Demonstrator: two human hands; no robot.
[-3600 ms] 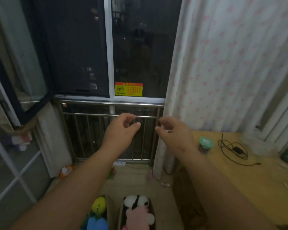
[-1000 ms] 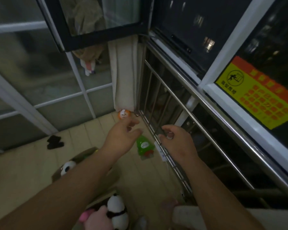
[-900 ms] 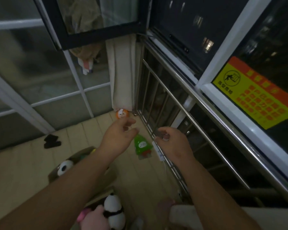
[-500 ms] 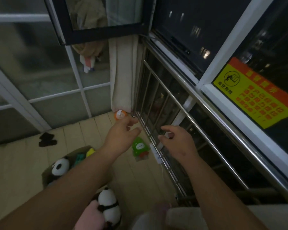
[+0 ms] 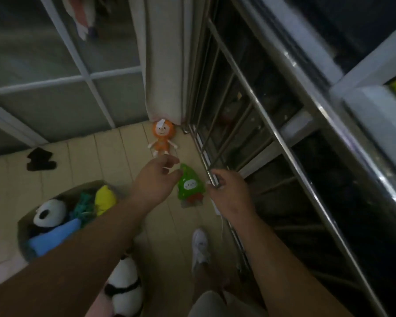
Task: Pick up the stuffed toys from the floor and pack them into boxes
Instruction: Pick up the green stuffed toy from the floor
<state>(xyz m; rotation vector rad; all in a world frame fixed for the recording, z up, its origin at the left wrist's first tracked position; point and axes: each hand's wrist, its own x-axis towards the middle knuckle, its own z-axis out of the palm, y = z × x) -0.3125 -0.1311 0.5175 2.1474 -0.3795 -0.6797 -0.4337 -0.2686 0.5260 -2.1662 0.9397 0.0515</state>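
Head view, looking down into the corner of a dim balcony with a pale plank floor (image 5: 96, 161).

Centre of frame: left hand (image 5: 154, 179) reaching forward, fingers loosely extended, thumb apart, half open, nothing held. Fingertips overlapping the upper left edge of a small green plush toy with a white face and red base (image 5: 191, 186); contact not discernible.

Right of centre: right hand (image 5: 230, 191), fingers loosely curled, nothing visibly held. Fingertips in front of the lower part of a stainless steel railing (image 5: 261, 115); contact not discernible.

The green toy itself: flat on the floor between the two hands, just beside the foot of the railing.

Above centre: orange round-headed plush doll with white limbs (image 5: 161, 139), lying on the floor, head at the hem of a cream curtain (image 5: 162, 65), apart from the green toy.

Lower left: open brown cardboard box (image 5: 21, 227) holding a black-and-white plush panda (image 5: 48, 212), a blue plush toy (image 5: 53, 236), a teal plush piece (image 5: 84, 205) and a yellow plush toy (image 5: 104, 199).

Bottom centre: second black-and-white plush panda (image 5: 124, 291), partly hidden behind the left forearm; container not discernible.

Lower centre: white shoe (image 5: 199, 245) on the floor, below the green toy, with a white cable (image 5: 221, 220) to its right along the railing foot.

Left of frame: black crumpled object (image 5: 40, 160) on the floor, well apart from the toys.

Upper left: frosted glass panels (image 5: 55, 106) in a white frame.
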